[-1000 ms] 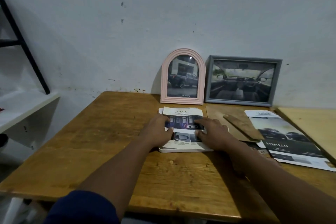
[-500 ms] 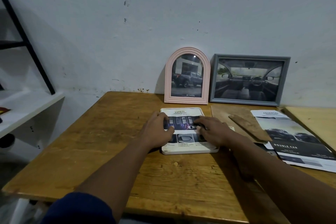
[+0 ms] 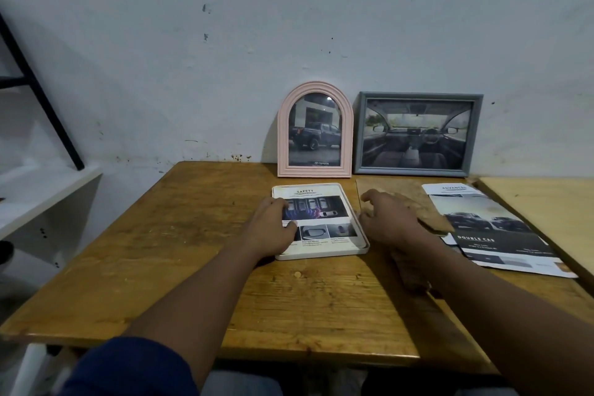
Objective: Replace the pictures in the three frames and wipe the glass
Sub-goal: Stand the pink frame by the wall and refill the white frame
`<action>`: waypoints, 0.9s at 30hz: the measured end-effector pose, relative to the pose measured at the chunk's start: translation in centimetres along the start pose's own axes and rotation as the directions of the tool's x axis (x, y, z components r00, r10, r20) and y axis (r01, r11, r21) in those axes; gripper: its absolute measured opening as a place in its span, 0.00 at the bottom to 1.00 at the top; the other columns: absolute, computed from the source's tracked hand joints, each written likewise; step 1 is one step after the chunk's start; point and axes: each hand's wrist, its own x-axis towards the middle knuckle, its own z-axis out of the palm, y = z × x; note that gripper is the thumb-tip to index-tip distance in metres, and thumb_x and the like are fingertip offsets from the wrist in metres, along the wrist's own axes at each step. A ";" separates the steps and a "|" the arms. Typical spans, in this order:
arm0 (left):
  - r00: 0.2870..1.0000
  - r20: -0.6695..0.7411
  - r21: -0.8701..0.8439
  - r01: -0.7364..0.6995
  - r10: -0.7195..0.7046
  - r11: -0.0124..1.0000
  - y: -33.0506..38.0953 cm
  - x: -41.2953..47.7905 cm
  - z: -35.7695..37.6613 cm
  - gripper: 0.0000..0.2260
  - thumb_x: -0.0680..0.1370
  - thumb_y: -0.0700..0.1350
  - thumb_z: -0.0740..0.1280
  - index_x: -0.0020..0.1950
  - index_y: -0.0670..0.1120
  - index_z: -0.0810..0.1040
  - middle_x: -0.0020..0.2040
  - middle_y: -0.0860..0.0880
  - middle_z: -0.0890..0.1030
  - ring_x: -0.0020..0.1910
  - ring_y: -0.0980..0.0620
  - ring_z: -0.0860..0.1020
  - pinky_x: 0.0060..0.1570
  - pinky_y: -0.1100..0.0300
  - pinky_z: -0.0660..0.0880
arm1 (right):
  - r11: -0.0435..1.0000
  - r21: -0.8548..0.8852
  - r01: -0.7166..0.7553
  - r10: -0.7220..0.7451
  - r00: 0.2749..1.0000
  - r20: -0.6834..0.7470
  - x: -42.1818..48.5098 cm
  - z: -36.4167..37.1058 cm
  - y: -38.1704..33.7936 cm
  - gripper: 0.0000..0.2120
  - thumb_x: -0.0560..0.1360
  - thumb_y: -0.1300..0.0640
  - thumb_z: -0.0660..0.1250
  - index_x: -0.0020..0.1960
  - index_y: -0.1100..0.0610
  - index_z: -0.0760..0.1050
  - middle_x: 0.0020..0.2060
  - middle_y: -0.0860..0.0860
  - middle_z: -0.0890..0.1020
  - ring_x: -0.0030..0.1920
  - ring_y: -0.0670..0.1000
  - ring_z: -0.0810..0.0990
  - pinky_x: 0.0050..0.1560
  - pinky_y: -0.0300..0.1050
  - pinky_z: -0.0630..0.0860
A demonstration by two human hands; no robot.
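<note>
White frame [image 3: 321,256], right hand [image 3: 389,222] now beside

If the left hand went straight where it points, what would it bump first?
From the left hand, probably the pink arched frame by the wall; depth is hard to judge.

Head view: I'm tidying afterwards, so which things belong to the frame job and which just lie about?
Job: white frame, safety sheet, pink frame, grey frame, backing board, brochure pages.
Lying about: white shelf, black strut, pale board.
</note>
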 end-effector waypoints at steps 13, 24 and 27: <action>0.999 -0.030 -0.023 -0.026 0.025 0.999 -0.3 0.5 0.9 0.18 0.83 0.52 0.65 0.71 0.47 0.74 0.69 0.50 0.73 0.62 0.53 0.73 0.58 0.58 0.74 | 0.938 -0.257 -0.233 0.222 0.972 -0.072 0.8 -1.0 4.7 0.24 0.78 0.45 0.59 0.72 0.50 0.64 0.70 0.59 0.71 0.70 0.63 0.64 0.67 0.62 0.60; 0.998 -0.048 -0.005 -0.028 0.027 1.000 -0.5 1.4 1.8 0.18 0.83 0.53 0.64 0.71 0.48 0.73 0.69 0.51 0.72 0.61 0.55 0.72 0.57 0.60 0.75 | 0.973 -0.126 -0.194 0.187 0.980 -0.063 2.8 -0.9 6.9 0.16 0.80 0.47 0.61 0.67 0.48 0.69 0.68 0.58 0.70 0.69 0.61 0.66 0.67 0.64 0.62; 0.998 -0.057 -0.013 -0.021 0.020 1.000 -0.3 1.2 1.8 0.18 0.84 0.53 0.63 0.72 0.48 0.73 0.69 0.51 0.71 0.62 0.54 0.72 0.58 0.58 0.76 | 0.980 -0.070 -0.188 0.182 0.979 -0.088 2.6 -1.1 6.9 0.16 0.81 0.45 0.59 0.66 0.46 0.69 0.67 0.58 0.71 0.66 0.61 0.69 0.65 0.65 0.66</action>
